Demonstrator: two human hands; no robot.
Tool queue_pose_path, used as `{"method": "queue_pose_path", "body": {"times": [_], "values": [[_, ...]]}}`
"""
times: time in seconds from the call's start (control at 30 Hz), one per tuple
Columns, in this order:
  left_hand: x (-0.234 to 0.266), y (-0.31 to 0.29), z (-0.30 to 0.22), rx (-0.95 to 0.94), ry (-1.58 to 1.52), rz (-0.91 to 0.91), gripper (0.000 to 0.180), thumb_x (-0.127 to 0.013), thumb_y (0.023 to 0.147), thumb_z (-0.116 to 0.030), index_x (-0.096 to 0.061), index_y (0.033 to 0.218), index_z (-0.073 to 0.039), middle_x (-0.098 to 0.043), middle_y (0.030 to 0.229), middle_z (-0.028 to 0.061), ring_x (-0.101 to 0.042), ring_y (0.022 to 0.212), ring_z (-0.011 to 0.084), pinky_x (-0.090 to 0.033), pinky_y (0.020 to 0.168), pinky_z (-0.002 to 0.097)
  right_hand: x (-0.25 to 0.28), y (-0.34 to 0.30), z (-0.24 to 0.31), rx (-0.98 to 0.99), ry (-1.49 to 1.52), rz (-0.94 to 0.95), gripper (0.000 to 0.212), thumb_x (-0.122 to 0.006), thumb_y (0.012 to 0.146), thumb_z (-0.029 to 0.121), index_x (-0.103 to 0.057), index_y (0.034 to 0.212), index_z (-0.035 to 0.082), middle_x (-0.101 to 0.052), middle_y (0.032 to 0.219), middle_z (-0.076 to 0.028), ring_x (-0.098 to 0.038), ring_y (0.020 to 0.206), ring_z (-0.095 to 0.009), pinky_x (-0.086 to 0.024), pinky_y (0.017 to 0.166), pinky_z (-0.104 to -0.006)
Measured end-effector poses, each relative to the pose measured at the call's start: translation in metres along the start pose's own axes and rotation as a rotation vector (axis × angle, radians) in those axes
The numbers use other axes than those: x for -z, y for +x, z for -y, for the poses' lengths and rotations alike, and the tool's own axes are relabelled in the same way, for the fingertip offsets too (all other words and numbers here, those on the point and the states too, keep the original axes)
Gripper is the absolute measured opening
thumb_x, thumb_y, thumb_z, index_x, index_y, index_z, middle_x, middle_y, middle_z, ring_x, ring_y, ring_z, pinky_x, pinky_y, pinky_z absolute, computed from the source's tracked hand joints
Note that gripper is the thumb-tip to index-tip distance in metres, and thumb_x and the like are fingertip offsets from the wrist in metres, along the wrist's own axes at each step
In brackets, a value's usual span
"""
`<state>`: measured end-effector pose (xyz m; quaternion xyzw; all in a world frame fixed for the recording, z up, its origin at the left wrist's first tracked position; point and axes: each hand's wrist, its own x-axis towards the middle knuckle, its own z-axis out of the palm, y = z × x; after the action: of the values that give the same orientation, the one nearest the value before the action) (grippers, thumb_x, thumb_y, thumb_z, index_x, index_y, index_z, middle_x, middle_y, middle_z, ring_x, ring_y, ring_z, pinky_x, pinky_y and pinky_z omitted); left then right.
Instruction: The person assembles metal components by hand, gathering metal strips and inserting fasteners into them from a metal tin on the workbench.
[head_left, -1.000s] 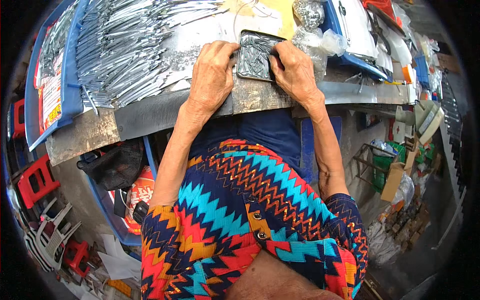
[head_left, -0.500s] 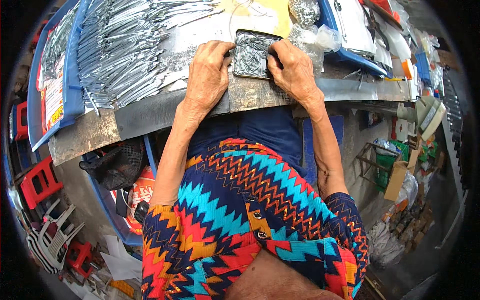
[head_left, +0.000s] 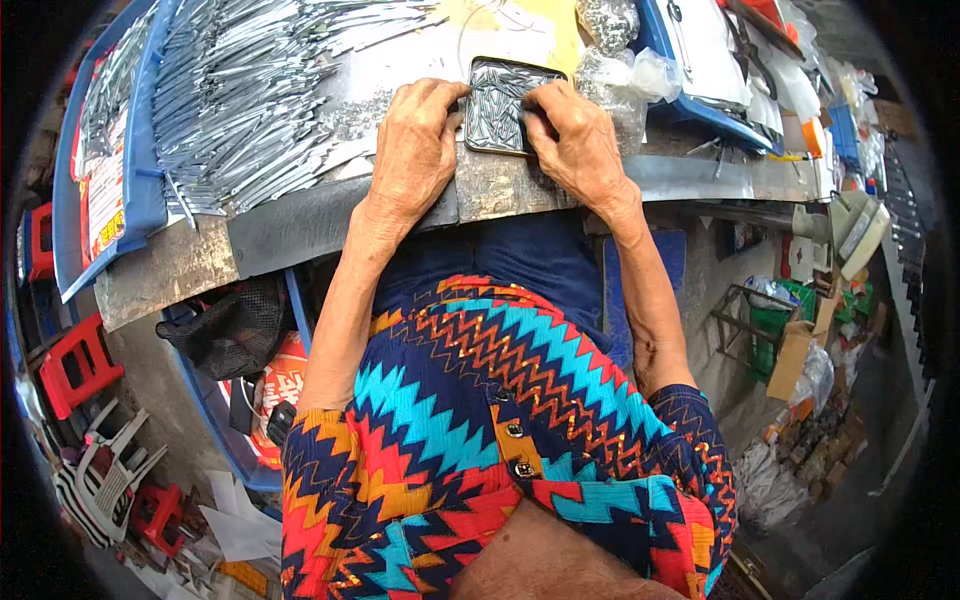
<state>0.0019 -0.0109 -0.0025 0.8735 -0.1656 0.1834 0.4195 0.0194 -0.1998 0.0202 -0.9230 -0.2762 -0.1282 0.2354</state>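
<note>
Right hand (head_left: pixel 580 145) has shifted inward from the right rim of the tray (head_left: pixel 500 151) to above its small grey metal pieces (head_left: pixel 495 108). The tray lies near the front edge of the workbench (head_left: pixel 515 190), right of the heaped metal strips (head_left: pixel 250 90). Left hand (head_left: pixel 418 140) curls at the tray's left rim; right fingers are bent. Whether either pinches a piece cannot be told. Current step appears to be picking through pieces; next move probably calls for a light fingertip pinch.

Worktop (head_left: pixel 510 188) brightly lit, floor (head_left: pixel 850 490) dimmer; edges bent, 4 corners black.
</note>
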Motion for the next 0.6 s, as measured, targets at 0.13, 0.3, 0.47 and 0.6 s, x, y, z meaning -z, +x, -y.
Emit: {"method": "queue_pose_path", "body": {"times": [0.13,0.3,0.47,0.6], "values": [[0.0003,-0.0008,0.0006,0.005,0.010,0.004,0.025,-0.056,0.074,0.003,-0.059,0.098,0.000,-0.059,0.094,0.0147,-0.055,0.090,0.0308,-0.043,0.081,0.0368,-0.0065,0.0009,0.0060,0.023,-0.001,0.031,0.012,-0.057,0.075,0.008,-0.053,0.084,0.002,-0.054,0.080,-0.016,-0.057,0.074,-0.034,-0.046,0.065,-0.0409],[-0.0023,-0.0003,0.0019,-0.015,0.005,0.000,0.025,-0.056,0.072,0.004,-0.058,0.097,0.000,-0.057,0.092,0.0151,-0.053,0.089,0.0323,-0.043,0.079,0.0392,-0.0092,0.0020,0.0070,0.022,-0.064,0.011,0.011,-0.057,0.076,0.006,-0.051,0.084,0.001,-0.055,0.078,-0.015,-0.057,0.074,-0.033,-0.045,0.063,-0.0405],[-0.0011,0.0000,0.0003,-0.036,-0.014,-0.018,0.025,-0.056,0.071,0.005,-0.057,0.096,-0.001,-0.056,0.089,0.0156,-0.051,0.087,0.0334,-0.042,0.077,0.0412,-0.0072,0.0008,0.0028,-0.002,-0.028,0.017,0.011,-0.057,0.077,0.006,-0.049,0.084,0.001,-0.054,0.075,-0.017,-0.056,0.070,-0.036,-0.043,0.062,-0.0434],[-0.0001,-0.0002,-0.0001,0.008,0.010,0.015,0.024,-0.056,0.074,0.003,-0.059,0.098,0.000,-0.059,0.095,0.0145,-0.055,0.091,0.0311,-0.043,0.081,0.0372,0.0002,0.0014,0.0019,-0.005,0.010,-0.022,0.012,-0.054,0.077,0.006,-0.045,0.081,0.000,-0.052,0.074,-0.020,-0.054,0.069,-0.038,-0.043,0.061,-0.0450]]}}
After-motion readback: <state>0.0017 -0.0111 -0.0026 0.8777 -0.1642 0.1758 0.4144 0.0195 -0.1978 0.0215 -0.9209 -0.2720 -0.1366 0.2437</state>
